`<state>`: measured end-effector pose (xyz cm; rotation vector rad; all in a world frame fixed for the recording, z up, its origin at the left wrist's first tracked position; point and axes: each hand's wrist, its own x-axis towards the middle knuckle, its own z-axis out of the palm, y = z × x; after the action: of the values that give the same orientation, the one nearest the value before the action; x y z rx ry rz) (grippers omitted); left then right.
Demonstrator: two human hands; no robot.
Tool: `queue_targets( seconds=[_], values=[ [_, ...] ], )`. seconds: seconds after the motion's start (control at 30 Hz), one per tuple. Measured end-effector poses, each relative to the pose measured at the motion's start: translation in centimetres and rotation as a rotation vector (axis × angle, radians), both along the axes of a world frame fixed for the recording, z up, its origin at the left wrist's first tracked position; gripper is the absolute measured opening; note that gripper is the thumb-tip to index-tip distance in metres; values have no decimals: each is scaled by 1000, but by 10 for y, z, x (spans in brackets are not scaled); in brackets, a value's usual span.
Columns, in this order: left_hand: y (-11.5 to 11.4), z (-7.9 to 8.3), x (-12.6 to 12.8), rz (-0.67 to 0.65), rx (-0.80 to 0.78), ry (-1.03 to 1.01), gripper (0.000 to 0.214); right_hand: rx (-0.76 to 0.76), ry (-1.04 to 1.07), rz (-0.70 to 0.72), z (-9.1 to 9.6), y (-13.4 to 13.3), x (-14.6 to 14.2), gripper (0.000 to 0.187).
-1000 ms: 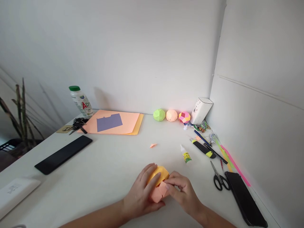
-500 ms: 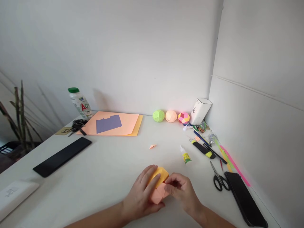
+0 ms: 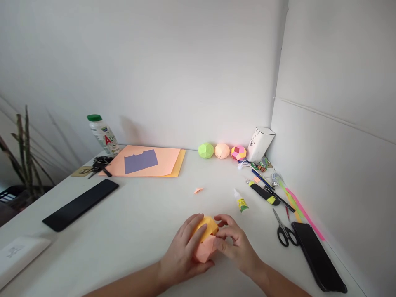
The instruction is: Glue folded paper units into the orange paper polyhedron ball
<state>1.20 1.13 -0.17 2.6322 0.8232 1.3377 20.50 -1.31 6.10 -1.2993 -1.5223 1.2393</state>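
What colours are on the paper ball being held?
The paper ball is yellow-orange on its far part and peach nearer the person, seen best in the head view.

Near the front edge of the table (image 3: 133, 218), we find a faceted ball (image 3: 204, 250) of matt yellow and peach paper, crisply creased. The tabletop itself looks smooth, with a soft sheen. By the back edge, we see matt folded paper on the green ball (image 3: 206, 151), the pale peach ball (image 3: 222, 151) and the multicoloured ball (image 3: 238, 153); the stacked sheets (image 3: 165, 161) look like smooth, matt paper. The bottle (image 3: 104, 135) at the back left corner seems plastic. Toward the right edge, we note scissors (image 3: 281, 226) with metal blades and black, plastic-looking handles.
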Motion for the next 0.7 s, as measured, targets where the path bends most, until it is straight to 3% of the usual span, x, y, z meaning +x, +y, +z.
queue_targets(
  seconds=[0.7],
  values=[
    [3, -6, 2, -31, 47, 5, 76, -30, 39, -70, 1, -5, -7, 28]
  ],
)
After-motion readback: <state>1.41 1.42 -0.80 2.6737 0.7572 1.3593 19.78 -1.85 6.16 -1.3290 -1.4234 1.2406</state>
